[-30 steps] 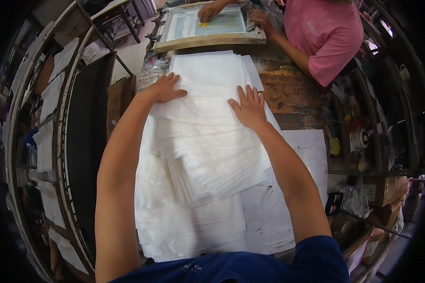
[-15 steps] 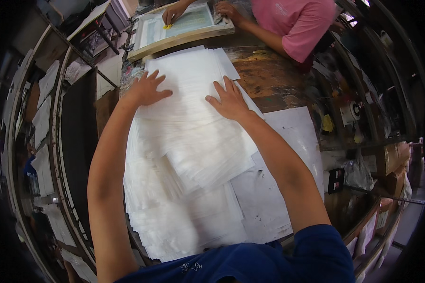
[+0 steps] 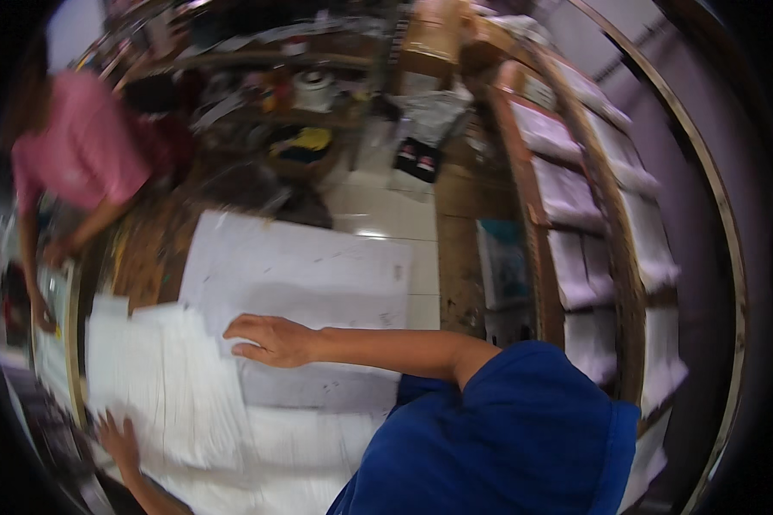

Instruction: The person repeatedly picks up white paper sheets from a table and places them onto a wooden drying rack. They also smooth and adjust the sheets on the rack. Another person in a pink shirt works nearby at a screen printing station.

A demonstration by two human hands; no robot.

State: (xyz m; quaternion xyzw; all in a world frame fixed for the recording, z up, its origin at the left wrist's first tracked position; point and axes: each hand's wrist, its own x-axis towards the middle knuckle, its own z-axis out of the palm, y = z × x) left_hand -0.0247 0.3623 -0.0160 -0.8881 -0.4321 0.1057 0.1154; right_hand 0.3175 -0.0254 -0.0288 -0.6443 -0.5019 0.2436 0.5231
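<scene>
A loose stack of thin white sheets (image 3: 163,378) lies on the table at the left, its edges fanned and uneven. My left hand (image 3: 120,442) is at the left side of this stack, fingers spread, holding nothing. Over a large white board (image 3: 292,266) with dark smudges is my right hand (image 3: 270,339), just right of the stack. Its thumb is apart from its loosely bent fingers, and nothing shows in them. More white sheets (image 3: 296,442) lie nearer to me, partly hidden by my blue shirt.
A person in a pink shirt (image 3: 94,137) works at a framed screen (image 3: 75,343) at far left. Bare wooden tabletop (image 3: 142,266) shows between. On the right stands a rack (image 3: 631,292) with stacked white sheets. Beyond the board are a tiled floor (image 3: 382,210) and a black packet (image 3: 418,160).
The view has swung to the right, bringing the rack into sight. My right hand has left the sheets and is over the board; my left hand stays beside the stack.
</scene>
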